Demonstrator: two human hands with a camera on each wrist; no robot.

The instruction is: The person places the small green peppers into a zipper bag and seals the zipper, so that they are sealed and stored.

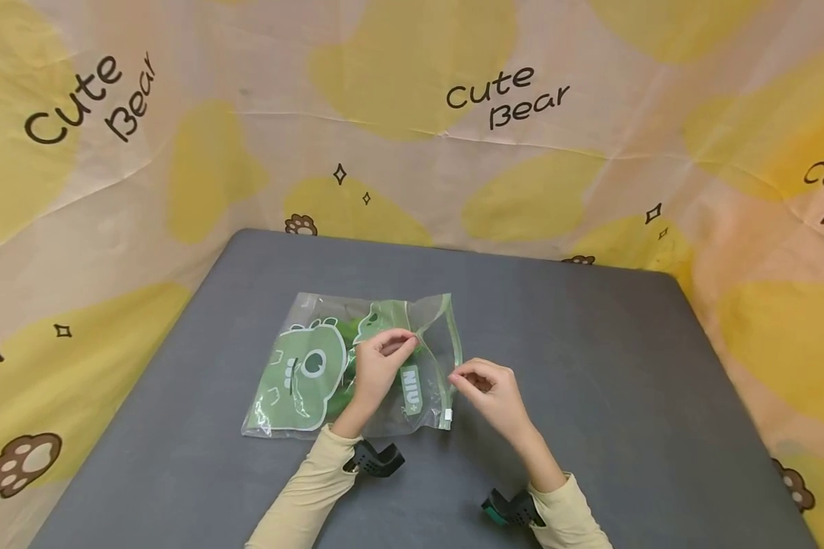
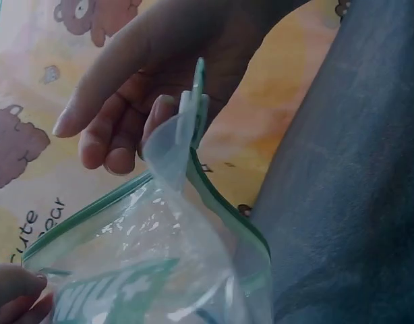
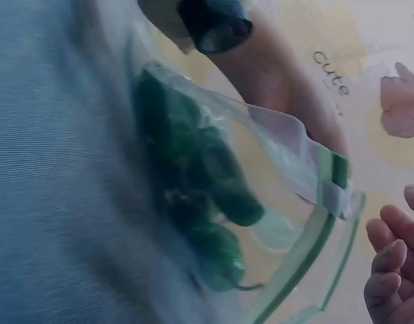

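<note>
A clear zip bag (image 1: 378, 427) with a green cartoon dinosaur print lies on the table, its green-edged mouth spread apart toward the right. My left hand (image 1: 379, 370) pinches the upper layer near that mouth. Just off the bag's edge is my right hand (image 1: 490, 389), fingers loosely bent and nothing seen between them. In the left wrist view, the right hand (image 2: 173, 74) is behind the white slider (image 2: 193, 111), thumb apart from the fingers. Green items (image 3: 207, 182) show through the plastic in the right wrist view, some long, one rounded with a thin stem; their kind is unclear.
The grey table (image 1: 590, 366) extends around the bag on all sides. Behind and beside it hangs a yellow and pink cloth (image 1: 398, 91) printed with "Cute Bear". Each wrist wears a black camera mount (image 1: 378, 459).
</note>
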